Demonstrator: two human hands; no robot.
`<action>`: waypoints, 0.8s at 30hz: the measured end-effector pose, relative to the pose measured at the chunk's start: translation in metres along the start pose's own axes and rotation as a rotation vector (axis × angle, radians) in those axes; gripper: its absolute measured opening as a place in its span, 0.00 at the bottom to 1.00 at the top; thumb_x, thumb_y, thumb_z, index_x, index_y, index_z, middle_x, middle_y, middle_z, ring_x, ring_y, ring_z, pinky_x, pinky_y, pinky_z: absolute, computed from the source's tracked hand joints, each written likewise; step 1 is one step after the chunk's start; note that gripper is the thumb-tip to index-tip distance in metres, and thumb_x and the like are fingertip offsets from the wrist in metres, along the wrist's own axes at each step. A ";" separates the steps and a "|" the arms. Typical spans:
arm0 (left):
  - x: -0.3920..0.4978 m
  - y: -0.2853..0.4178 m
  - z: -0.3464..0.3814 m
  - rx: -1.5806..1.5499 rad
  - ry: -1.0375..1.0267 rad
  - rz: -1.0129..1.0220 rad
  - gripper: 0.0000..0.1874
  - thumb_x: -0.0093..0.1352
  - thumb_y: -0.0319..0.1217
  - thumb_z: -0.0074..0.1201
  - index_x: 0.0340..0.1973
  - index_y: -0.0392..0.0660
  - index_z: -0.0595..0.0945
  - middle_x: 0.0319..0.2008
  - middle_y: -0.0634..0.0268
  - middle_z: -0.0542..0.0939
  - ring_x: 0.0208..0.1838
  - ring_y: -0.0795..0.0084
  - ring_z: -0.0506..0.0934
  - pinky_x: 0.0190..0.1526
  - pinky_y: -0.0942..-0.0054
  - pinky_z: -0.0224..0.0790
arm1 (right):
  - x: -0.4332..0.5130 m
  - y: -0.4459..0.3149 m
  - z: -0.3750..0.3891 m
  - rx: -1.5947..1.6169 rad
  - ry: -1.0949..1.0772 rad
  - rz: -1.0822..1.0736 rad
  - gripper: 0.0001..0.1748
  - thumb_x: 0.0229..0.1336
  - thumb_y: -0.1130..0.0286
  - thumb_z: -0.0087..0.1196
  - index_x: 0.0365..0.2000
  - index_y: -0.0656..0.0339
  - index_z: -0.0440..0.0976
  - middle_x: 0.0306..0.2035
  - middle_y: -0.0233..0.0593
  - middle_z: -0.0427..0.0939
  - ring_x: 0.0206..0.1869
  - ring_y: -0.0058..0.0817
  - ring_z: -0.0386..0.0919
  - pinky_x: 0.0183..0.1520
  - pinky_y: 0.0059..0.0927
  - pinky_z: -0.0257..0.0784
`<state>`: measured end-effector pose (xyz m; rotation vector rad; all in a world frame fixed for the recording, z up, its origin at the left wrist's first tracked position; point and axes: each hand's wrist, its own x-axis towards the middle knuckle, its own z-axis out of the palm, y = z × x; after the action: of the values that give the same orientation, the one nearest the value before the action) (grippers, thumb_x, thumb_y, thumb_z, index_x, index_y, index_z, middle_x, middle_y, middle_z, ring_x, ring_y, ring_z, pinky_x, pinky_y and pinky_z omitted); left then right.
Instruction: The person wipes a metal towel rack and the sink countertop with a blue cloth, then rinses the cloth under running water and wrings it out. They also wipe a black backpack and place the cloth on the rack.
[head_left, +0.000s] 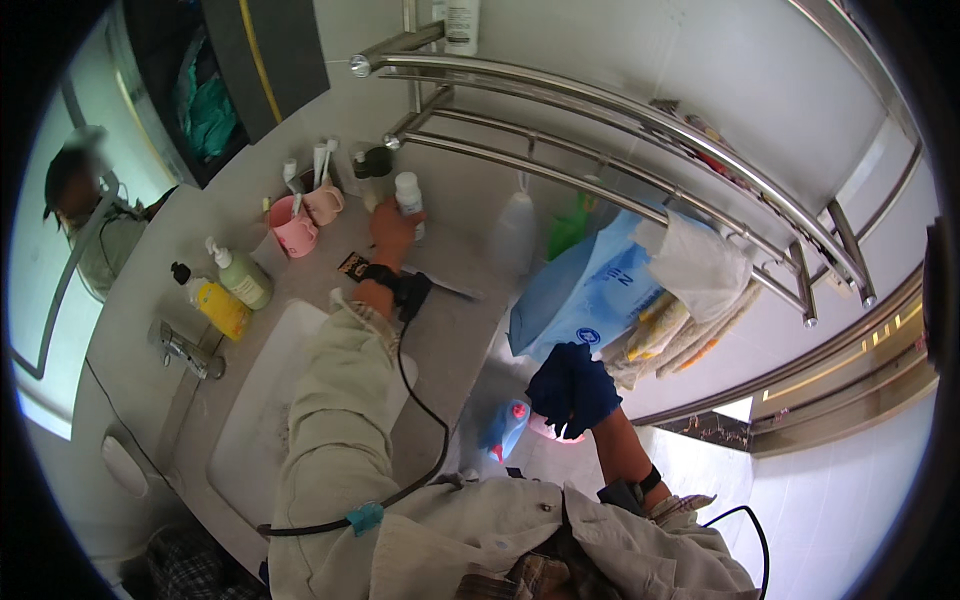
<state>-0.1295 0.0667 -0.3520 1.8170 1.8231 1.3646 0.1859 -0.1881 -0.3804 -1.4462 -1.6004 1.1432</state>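
My left hand (394, 229) is at the back of the washbasin counter, its fingers around the lower part of a white capped bottle (409, 196). Darker bottles (369, 180) stand just behind it. A pink cup (292, 227) and a paler pink cup (324, 202), with toothbrushes and tubes, stand to its left. Near the wrist lie a small black patterned packet (352, 265) and a long flat thing (450, 286). My right hand (576, 390) is closed on a bunched dark blue cloth, below a light blue printed bag (592, 289) that hangs from the rack.
The white basin (251, 420) and metal faucet (187, 351) are at left, beside a yellow pump bottle (217, 304) and a green pump bottle (244, 277). A steel towel rack (600, 161) juts overhead, with towels (675, 337) hanging. A blue bottle (505, 429) stands low beyond the counter edge.
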 end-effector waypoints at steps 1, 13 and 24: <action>0.001 0.000 0.006 0.008 0.044 0.016 0.26 0.49 0.34 0.67 0.40 0.34 0.77 0.33 0.48 0.79 0.37 0.51 0.78 0.38 0.59 0.70 | 0.001 0.002 -0.001 -0.083 -0.004 0.080 0.25 0.43 0.61 0.57 0.43 0.60 0.66 0.37 0.45 0.75 0.40 0.43 0.76 0.40 0.36 0.71; -0.002 0.002 0.008 0.087 0.114 0.087 0.21 0.48 0.32 0.68 0.29 0.37 0.71 0.31 0.50 0.74 0.37 0.48 0.74 0.37 0.57 0.65 | -0.007 -0.033 -0.007 -0.362 0.014 -0.283 0.20 0.42 0.61 0.59 0.34 0.60 0.67 0.29 0.41 0.74 0.33 0.36 0.76 0.34 0.30 0.71; 0.024 -0.064 -0.030 0.356 -0.024 -0.062 0.16 0.52 0.38 0.62 0.29 0.39 0.79 0.31 0.49 0.79 0.37 0.51 0.77 0.37 0.59 0.69 | 0.008 0.054 -0.002 -0.115 -0.012 -0.017 0.25 0.46 0.63 0.53 0.46 0.63 0.67 0.35 0.45 0.75 0.39 0.43 0.75 0.42 0.35 0.70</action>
<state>-0.1989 0.0876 -0.3712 1.9067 2.2019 1.0417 0.2078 -0.1804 -0.4301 -1.4985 -1.7079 1.0672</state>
